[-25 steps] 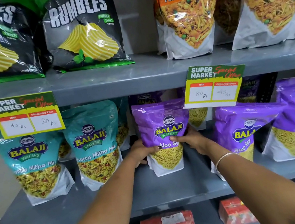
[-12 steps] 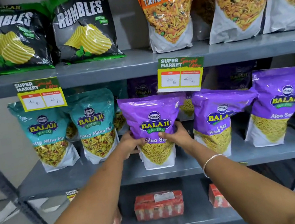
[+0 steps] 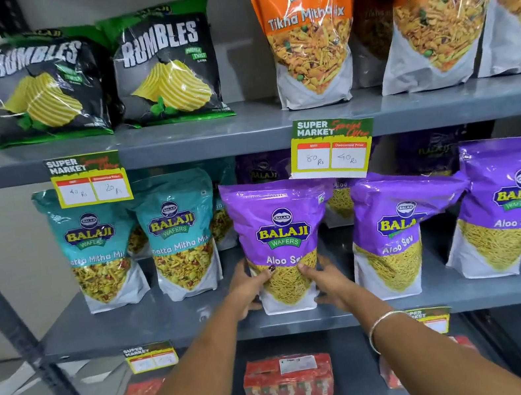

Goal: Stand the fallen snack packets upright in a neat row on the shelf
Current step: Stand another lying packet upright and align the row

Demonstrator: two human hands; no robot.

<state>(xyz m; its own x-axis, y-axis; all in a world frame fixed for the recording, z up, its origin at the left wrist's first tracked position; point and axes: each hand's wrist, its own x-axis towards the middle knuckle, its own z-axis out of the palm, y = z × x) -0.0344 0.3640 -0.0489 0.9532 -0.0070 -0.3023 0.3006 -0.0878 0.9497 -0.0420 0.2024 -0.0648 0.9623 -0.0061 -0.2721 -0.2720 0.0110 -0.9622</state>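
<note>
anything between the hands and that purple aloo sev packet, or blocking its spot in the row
Nothing visible. The left hand and right hand already grip the purple Aloo Sev packet by its lower sides, and it stands on the middle shelf in line with its neighbours.

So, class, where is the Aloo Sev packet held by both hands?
Aloo Sev packet: middle shelf, centre, between a teal packet and another purple packet.

Glossy plastic purple packet (image 3: 280,228) on smooth grey-painted metal shelf (image 3: 155,320).
</note>
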